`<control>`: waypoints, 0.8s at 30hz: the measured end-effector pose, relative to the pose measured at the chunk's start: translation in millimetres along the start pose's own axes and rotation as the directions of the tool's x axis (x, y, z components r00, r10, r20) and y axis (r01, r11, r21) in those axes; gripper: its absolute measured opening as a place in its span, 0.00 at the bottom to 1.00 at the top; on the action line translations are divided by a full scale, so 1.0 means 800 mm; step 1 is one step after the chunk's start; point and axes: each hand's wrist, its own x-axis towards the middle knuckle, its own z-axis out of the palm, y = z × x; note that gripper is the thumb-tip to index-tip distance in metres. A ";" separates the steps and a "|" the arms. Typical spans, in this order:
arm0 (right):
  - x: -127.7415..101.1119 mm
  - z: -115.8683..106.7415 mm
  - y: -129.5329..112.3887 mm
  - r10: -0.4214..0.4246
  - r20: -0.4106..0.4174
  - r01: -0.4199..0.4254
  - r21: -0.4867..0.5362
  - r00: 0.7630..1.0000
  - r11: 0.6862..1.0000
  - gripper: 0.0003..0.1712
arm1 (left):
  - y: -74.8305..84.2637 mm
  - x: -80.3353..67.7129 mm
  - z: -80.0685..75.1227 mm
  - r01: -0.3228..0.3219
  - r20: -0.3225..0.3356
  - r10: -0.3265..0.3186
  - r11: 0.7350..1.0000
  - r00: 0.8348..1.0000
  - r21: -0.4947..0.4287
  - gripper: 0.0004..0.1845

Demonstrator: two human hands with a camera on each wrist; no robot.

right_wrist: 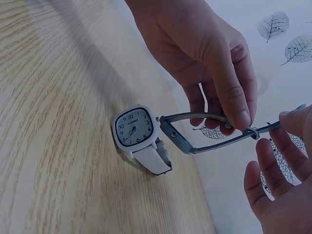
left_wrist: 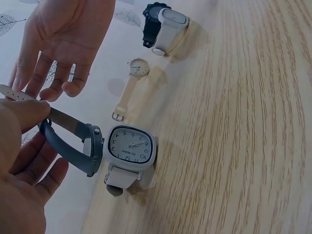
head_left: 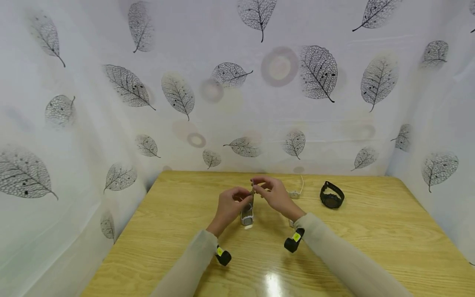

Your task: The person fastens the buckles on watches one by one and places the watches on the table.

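Observation:
A wristwatch with a grey-blue strap point(right_wrist: 180, 139) hangs raised between the two hands, its strap looped through the buckle. My left hand point(head_left: 231, 205) pinches the strap by the buckle point(right_wrist: 251, 132) between thumb and fingers. With thumb and forefinger, my right hand point(head_left: 276, 195) grips the pale free end of the strap point(left_wrist: 17, 93); its other fingers are spread loosely. Close beside the held watch, a white square-faced watch point(left_wrist: 131, 145) stands on the table, its strap closed. In the head view the held watch is partly hidden by the fingers.
Further right on the wooden table point(head_left: 371, 239) are a thin-strapped pale watch point(head_left: 295, 194) and a black watch point(head_left: 332, 199). Another white watch point(head_left: 291, 223) is mostly hidden by the right wrist. A leaf-patterned curtain point(head_left: 230, 111) stands behind the table.

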 end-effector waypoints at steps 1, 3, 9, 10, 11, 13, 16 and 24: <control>0.000 0.000 0.000 0.000 -0.001 0.000 0.004 1.000 1.000 0.19 | 0.000 0.000 0.000 0.000 0.002 0.000 1.000 1.000 0.000 0.04; -0.001 0.000 0.001 0.002 -0.006 -0.002 0.011 1.000 1.000 0.19 | -0.001 0.000 0.001 0.005 0.007 -0.005 1.000 1.000 0.000 0.04; -0.002 0.000 0.002 -0.008 -0.004 0.008 0.031 1.000 0.999 0.19 | -0.003 0.001 0.002 -0.013 0.010 0.012 0.999 1.000 0.029 0.04; -0.002 0.000 0.003 -0.011 -0.001 0.011 0.033 1.000 0.999 0.19 | -0.003 0.000 0.002 -0.022 0.009 0.022 0.999 1.000 0.037 0.04; -0.003 0.000 0.003 -0.012 0.002 0.012 0.033 1.000 0.999 0.19 | -0.003 0.000 0.002 -0.034 0.008 0.034 0.999 0.999 0.041 0.04; -0.002 0.000 0.005 -0.015 0.008 0.015 0.027 1.000 1.000 0.19 | -0.003 0.000 0.002 -0.057 0.006 0.057 0.997 0.998 0.046 0.05; -0.002 0.000 0.005 -0.015 0.015 0.015 0.011 1.000 1.000 0.18 | -0.004 0.000 0.002 -0.083 0.004 0.083 0.995 0.997 0.053 0.05; -0.014 -0.003 -0.032 -0.036 0.038 0.036 -0.008 0.999 0.999 0.17 | 0.000 -0.001 0.001 -0.055 -0.028 0.056 0.998 0.998 0.038 0.05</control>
